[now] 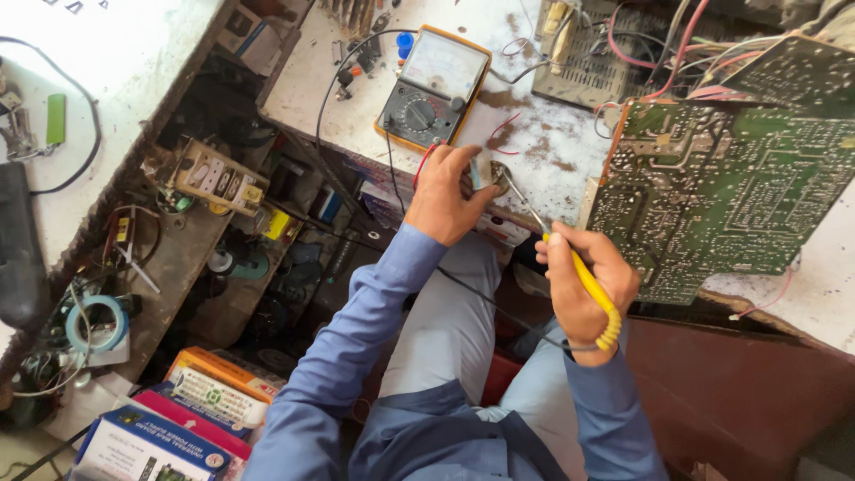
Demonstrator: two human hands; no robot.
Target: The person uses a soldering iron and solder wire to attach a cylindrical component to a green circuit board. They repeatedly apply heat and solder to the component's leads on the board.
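The setting is a cluttered electronics repair bench: a stained white worktop (534, 142) runs across the upper part of the view, with a lower shelf of loose parts to the left and flat printed boxes (178, 419) on the floor nearest the camera. The person sits at the bench edge, blue sleeves and grey trousers in the foreground. The right hand (583, 289) is closed in a pen-type grip around a soldering iron (557, 258) with a yellow handle; a coiled yellow cord leaves the handle at the wrist. The long axis of the iron runs from lower right to upper left, so the metal tip points up and away from the right hand toward a small round tin (492, 171) at the near edge of the worktop. The tip appears to reach the rim of the tin; actual contact cannot be confirmed. The left hand (445, 196) lies directly beside the tin on its left, fingers curled against it and steadying it, and also pinches a small pale piece above it. The left hand is therefore the nearer of the two. Beyond the hands, an analogue multimeter (434, 86) with an orange casing lies flat. A large green circuit board (721, 196) stands tilted to the right, well apart from the tin, with wired assemblies behind it.
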